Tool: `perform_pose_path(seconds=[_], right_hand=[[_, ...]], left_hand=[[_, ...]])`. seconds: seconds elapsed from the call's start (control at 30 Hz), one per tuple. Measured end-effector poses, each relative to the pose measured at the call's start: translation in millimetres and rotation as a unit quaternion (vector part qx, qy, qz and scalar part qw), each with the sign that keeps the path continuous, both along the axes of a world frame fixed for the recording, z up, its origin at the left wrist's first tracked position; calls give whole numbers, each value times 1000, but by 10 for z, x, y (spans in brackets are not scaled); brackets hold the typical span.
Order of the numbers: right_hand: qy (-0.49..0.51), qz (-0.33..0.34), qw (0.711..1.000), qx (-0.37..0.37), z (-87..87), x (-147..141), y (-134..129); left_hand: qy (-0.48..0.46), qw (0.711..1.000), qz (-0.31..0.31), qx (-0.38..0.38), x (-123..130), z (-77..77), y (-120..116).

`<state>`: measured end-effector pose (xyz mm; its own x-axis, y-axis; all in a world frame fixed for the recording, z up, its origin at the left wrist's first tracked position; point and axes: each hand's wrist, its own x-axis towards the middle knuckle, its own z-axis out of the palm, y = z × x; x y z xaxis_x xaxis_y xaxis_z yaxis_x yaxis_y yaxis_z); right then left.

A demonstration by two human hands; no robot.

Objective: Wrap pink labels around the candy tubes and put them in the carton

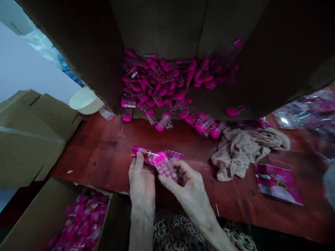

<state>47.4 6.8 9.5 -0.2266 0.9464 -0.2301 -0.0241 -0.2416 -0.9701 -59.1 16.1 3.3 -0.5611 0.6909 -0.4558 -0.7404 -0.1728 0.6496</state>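
Two bare hands hold one pink-capped clear pack of pink candy balls (164, 166) just above the table, near the camera. We see the left hand (141, 180) pinching the pack's pink printed end with its thumb on top, while the right hand (188, 190) grips the clear body between thumb and curled fingers; neither hand is spread open. A pink printed wrapper (174, 155) shows just behind the pack, apparently not held. We judge slipping the main risk: smooth plastic could squirt out of a light pinch and drop to the patterned carpet (178, 230) below. Hard squeezing or twisting could split the clear shell and scatter candy. A wrist swinging forward could also knock the loose packs (163, 122) at the far table edge. The surface is a scuffed, reddish-brown wooden table top (86, 150), with a crumpled beige nylon cloth (243, 155) and a flat pink packet (277, 184) on the right. Beyond it, an open cardboard carton (162, 28) holds a heap of similar packs, and a lower carton (62, 195) at the left is filled with pink packets. A white bowl (85, 101), flattened cardboard (28, 146) and a clear plastic bag (306, 111) sit around the edges.
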Motion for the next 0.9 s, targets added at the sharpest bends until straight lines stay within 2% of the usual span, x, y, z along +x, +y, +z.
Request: perform_pose_path(seconds=[0.2, 0.43, 0.5, 0.63, 0.73, 0.8, 0.9], right_hand=[[-47, 0, 999, 6, 27, 64, 25], [-124, -53, 986, 100, -29, 26, -15], [-109, -52, 988, 93, -30, 27, -23], [-18, 0, 1000, 12, -6, 85, 8], [17, 11, 1000, -24, 1, 128, 35], [3, 5, 1000, -14, -8, 133, 36], [-50, -14, 997, 57, -36, 108, 14]], left_hand=[[95, 995, -30, 13, 52, 29, 4], [118, 991, -59, 5, 144, 68, -4], [105, 992, -75, 3, 126, 57, -16], [87, 987, -137, 16, 69, 50, -51], [84, 982, -167, 33, 59, 61, -71], [85, 981, -170, 26, 68, 67, -77], [91, 983, -160, -1, 80, 73, -79]])
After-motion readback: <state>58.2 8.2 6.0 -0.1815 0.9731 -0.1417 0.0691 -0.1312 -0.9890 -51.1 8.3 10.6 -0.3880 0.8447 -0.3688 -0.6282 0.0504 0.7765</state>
